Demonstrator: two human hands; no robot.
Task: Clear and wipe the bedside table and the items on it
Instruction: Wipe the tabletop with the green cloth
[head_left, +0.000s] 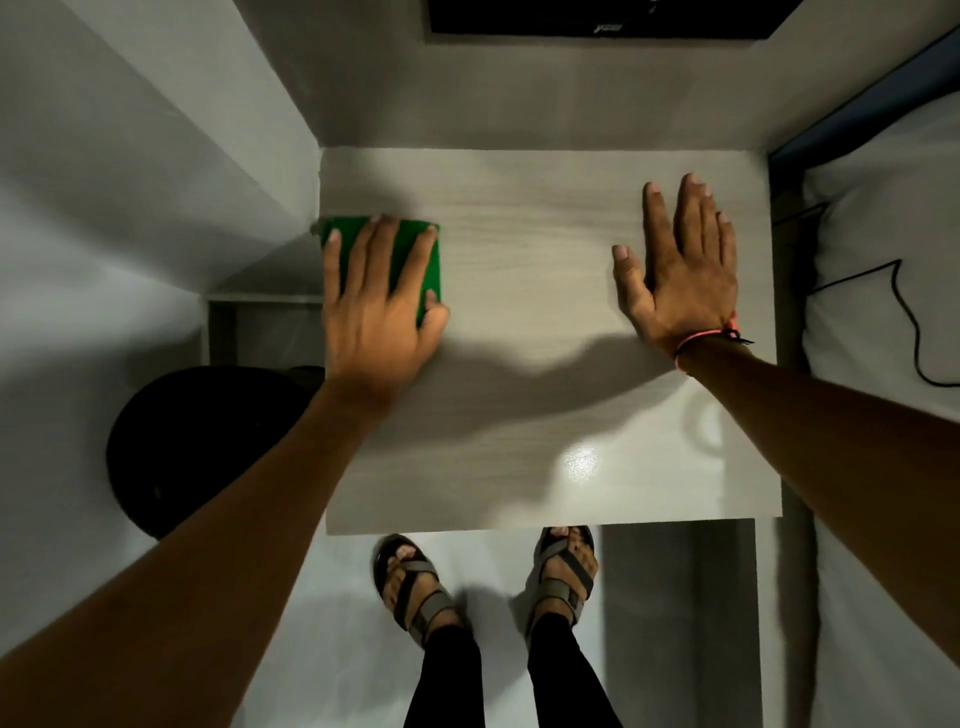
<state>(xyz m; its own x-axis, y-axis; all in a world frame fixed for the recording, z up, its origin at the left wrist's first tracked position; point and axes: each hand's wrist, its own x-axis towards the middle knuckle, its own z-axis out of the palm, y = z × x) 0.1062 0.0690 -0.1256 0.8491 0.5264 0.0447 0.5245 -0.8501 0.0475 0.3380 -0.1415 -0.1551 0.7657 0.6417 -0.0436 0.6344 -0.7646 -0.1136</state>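
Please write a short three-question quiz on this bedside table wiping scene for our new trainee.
1. True or false: the folded green cloth lies at the right edge of the pale wood-grain bedside table.
2. Which hand presses on the cloth? A) left hand B) right hand C) both
3. Fill in: the right hand, with a pink cord bracelet at its wrist, lies ____ on the tabletop, fingers spread.

Key: 1. False, it is at the left edge. 2. A. 3. flat.
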